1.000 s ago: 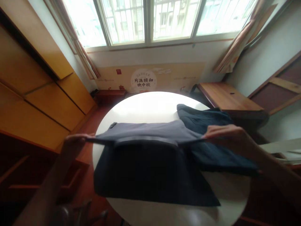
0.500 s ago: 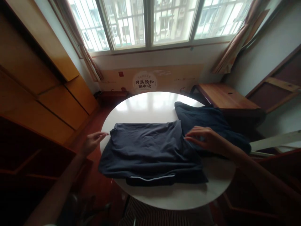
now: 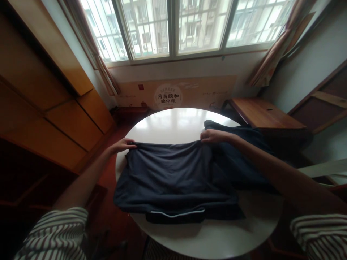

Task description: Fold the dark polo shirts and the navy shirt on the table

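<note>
A dark grey-navy garment, which looks like a shirt [image 3: 173, 173], lies folded over itself on the round white table [image 3: 162, 126]. My left hand [image 3: 124, 144] pinches its far left corner, and my right hand [image 3: 213, 136] grips the far right corner. Between them the far edge is pulled fairly straight, with creases fanning down from both corners. Along the near side shows a dark band with a thin pale trim line. A second dark navy cloth [image 3: 241, 159] lies at the right of the table, partly behind my right forearm.
A wooden bench or low table [image 3: 268, 112] stands beyond the table at the right. Orange-brown cabinets [image 3: 67, 119] line the left side. Under the barred window, a printed banner [image 3: 195, 94] runs along the wall.
Both hands have moved from beside the shirt to its far corners and closed on them. The far edge is now drawn taut and slightly raised at the corners.
</note>
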`<act>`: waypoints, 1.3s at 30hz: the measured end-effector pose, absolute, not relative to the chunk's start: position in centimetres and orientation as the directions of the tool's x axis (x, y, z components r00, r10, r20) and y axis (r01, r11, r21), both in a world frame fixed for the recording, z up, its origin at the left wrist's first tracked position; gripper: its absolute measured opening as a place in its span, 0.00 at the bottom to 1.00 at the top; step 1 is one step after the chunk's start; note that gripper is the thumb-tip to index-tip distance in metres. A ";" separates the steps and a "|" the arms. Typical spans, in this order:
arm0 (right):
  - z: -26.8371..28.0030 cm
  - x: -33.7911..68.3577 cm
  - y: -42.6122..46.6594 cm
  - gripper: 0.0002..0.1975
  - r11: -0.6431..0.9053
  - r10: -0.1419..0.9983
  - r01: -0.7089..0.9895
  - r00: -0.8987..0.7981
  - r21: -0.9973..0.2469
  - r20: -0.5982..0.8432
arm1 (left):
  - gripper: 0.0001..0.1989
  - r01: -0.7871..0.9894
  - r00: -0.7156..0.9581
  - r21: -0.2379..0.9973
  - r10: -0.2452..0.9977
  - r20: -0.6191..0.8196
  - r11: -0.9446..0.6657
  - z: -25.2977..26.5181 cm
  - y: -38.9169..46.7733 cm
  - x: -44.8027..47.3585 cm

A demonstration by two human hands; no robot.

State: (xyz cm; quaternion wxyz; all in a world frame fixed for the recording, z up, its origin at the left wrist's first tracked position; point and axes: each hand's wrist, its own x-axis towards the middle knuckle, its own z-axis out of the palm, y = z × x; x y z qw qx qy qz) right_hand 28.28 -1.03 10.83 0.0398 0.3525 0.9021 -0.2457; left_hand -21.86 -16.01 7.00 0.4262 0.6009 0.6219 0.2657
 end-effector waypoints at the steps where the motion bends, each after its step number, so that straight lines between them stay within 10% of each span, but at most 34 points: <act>1: 10.9 28.1 -0.3 0.13 0.624 0.626 0.646 -0.750 -0.440 -0.213 | 0.24 0.474 0.048 0.868 0.979 -0.197 0.151 7.0 -15.7 -22.4; 9: 9.4 22.9 4.7 0.07 0.339 0.902 0.724 -0.432 -0.601 -0.012 | 0.16 0.032 -0.446 0.978 0.879 -0.170 0.205 5.8 -11.1 -23.3; 22: 9.2 22.9 2.6 0.18 0.281 0.954 0.841 -0.298 -0.462 0.038 | 0.14 0.241 -0.647 0.947 0.762 -0.005 0.212 6.3 -11.8 -23.5; 27: 9.7 23.8 -2.4 0.36 0.302 0.883 0.887 -0.398 -0.350 -0.247 | 0.15 0.785 -0.312 0.618 0.887 0.342 0.037 7.1 -16.8 -19.3; 31: 9.7 24.3 -5.1 0.37 0.302 0.851 0.888 -0.415 -0.347 -0.321 | 0.23 0.855 0.110 0.473 0.965 0.236 -0.213 5.1 -22.0 -15.0; 39: 11.0 25.1 -7.0 0.22 0.394 0.876 0.904 -0.423 -0.165 -0.230 | 0.30 0.946 -0.077 0.323 0.989 0.126 0.032 1.7 -24.1 -17.6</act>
